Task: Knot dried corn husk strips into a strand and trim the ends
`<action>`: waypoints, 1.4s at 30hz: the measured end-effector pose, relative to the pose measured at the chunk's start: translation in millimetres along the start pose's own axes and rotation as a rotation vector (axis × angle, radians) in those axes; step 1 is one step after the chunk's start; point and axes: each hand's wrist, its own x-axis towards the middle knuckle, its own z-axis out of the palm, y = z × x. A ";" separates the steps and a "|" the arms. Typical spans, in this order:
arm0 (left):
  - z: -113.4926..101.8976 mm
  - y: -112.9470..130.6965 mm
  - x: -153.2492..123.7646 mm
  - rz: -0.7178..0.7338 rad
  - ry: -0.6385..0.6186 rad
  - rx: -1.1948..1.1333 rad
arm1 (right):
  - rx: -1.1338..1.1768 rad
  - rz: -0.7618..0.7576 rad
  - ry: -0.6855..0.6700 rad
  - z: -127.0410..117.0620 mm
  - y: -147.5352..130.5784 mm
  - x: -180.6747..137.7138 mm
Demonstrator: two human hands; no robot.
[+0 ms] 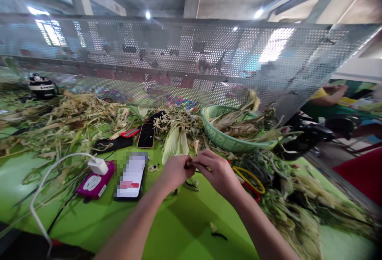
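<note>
My left hand (174,171) and my right hand (216,170) meet over the green table (179,228), fingers pinched together on a thin strip of dried plant leaf (193,164) held between them. Just beyond the hands lies a pale green corn husk (176,140). Dried husks and leaves (74,112) are heaped across the back of the table. A green plastic basket (227,140) with more husks stands behind my right hand.
Phones (146,135) lie near the husks, one (131,176) beside a pink power strip (94,182) with a white charger and cable. Yellow and red rings (253,180) lie at right. A perforated metal screen (191,61) walls the back. Another person's arm (328,96) shows at far right.
</note>
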 end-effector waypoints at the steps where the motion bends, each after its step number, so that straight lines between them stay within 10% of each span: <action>1: 0.3 -0.4 -0.1 0.011 -0.009 -0.002 | -0.008 -0.002 -0.001 0.4 -0.8 -0.2; 13: 7.8 -9.7 2.9 0.088 -0.020 -0.032 | -0.215 -0.094 -0.005 11.6 -15.2 -2.6; 21: 11.2 -10.4 6.8 -0.156 -0.021 -0.646 | -0.091 0.005 0.287 -4.9 -8.2 0.6; 42: 6.0 -1.3 6.5 -0.325 0.254 -1.427 | 0.040 -0.084 0.053 28.0 -30.2 2.0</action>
